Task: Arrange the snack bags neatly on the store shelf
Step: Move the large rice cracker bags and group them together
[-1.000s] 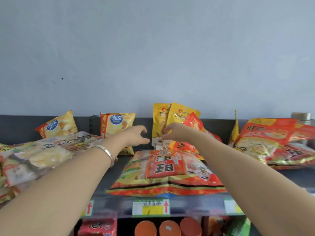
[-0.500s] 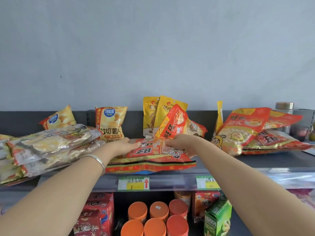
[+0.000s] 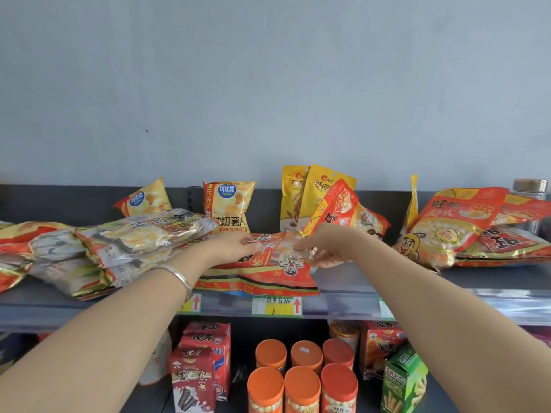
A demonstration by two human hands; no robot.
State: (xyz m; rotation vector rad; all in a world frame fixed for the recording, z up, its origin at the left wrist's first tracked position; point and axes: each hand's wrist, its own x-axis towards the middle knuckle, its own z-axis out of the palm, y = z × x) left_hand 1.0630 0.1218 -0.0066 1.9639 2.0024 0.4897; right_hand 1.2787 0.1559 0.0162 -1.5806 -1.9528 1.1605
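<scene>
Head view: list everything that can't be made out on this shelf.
All in the head view:
- Flat red snack bag: top hidden under the left hand and right hand.
- Yellow pouches: lower parts hidden behind the tilted red bag.
- Jar: body mostly hidden behind red bags.
- Price tag: handwriting too small to read.
- Left bag pile: cut off by the left edge.

I note the near centre bag (image 3: 262, 275) red with yellow bands and a cartoon figure; far chip bag (image 3: 228, 204) yellow with a blue round logo; lower jars (image 3: 269, 353) orange-lidded; right box (image 3: 402, 380) green.
</scene>
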